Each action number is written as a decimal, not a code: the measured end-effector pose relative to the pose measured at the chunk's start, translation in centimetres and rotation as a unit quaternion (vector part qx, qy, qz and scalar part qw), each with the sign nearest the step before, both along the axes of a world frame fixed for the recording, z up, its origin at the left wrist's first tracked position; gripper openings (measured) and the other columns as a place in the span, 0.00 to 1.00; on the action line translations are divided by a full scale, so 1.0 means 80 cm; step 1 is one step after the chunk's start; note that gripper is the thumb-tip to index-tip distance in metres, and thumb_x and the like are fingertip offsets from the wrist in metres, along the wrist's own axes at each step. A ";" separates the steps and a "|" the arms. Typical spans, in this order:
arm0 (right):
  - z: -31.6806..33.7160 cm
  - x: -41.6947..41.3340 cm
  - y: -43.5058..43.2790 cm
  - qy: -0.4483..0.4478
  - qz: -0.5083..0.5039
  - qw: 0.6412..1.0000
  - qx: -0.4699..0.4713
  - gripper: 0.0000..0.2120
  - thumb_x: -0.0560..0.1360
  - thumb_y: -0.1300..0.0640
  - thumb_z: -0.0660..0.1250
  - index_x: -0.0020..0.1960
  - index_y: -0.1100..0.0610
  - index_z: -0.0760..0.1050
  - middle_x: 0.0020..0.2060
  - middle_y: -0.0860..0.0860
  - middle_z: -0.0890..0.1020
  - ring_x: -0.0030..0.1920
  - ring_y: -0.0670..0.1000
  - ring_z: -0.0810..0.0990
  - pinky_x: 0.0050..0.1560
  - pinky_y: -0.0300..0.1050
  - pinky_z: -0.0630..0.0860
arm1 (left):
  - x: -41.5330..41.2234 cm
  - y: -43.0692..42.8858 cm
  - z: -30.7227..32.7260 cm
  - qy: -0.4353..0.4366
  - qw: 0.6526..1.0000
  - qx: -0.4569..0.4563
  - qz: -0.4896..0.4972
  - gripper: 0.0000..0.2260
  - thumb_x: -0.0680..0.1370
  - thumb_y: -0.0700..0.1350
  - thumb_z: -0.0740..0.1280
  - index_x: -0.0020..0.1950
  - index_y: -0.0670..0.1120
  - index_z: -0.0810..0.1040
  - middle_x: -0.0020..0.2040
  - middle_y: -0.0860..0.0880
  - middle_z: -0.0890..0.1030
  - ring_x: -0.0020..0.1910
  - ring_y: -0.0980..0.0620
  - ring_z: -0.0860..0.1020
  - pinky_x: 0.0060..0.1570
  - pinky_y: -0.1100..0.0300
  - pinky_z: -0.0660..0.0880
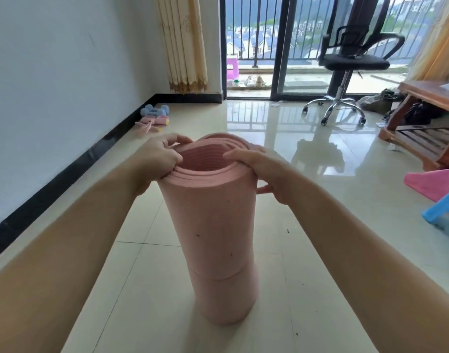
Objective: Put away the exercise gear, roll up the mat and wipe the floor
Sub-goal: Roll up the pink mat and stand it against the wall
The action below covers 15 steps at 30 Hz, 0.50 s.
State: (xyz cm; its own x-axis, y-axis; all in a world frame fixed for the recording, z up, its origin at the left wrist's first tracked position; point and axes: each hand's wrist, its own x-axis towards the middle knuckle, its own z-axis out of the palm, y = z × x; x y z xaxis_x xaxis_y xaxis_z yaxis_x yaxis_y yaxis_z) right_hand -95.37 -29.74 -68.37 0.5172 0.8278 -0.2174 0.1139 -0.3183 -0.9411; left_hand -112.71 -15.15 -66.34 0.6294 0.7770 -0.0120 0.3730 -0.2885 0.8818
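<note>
Both hands, left hand point(159, 159) and right hand point(262, 169), pinch the upright pink foam mat roll point(218, 225) at its top rim; loosening could let the coils spring open or topple onto the glossy tile floor point(282, 138).

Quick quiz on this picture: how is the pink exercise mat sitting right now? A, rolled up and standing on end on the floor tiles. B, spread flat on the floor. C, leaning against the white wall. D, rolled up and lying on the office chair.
A: the mat is a rolled tube standing upright on the floor, with the left hand and right hand gripping its top rim.
</note>
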 end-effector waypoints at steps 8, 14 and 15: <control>0.053 -0.031 0.000 -0.122 -0.029 0.980 -0.156 0.16 0.65 0.52 0.68 0.53 0.47 0.78 0.44 0.52 0.83 0.44 0.56 0.83 0.33 0.54 0.84 | -0.012 -0.038 0.016 0.251 0.963 0.099 0.002 0.28 0.72 0.47 0.59 0.72 0.61 0.58 0.62 0.41 0.76 0.58 0.38 0.76 0.60 0.48 0.73; 0.070 -0.087 -0.078 -0.139 -0.036 0.974 -0.177 0.20 0.72 0.52 0.67 0.63 0.44 0.74 0.52 0.49 0.84 0.54 0.56 0.80 0.52 0.44 0.73 | -0.056 -0.120 0.035 0.278 0.959 0.050 0.030 0.25 0.76 0.40 0.57 0.71 0.59 0.61 0.61 0.42 0.74 0.54 0.36 0.77 0.54 0.49 0.71; 0.078 -0.097 -0.096 -0.130 -0.040 0.973 -0.186 0.20 0.73 0.53 0.67 0.64 0.43 0.74 0.53 0.50 0.84 0.55 0.56 0.80 0.54 0.45 0.74 | -0.066 -0.140 0.045 0.283 0.958 0.033 0.020 0.25 0.76 0.39 0.56 0.70 0.60 0.62 0.61 0.43 0.73 0.53 0.36 0.77 0.54 0.49 0.72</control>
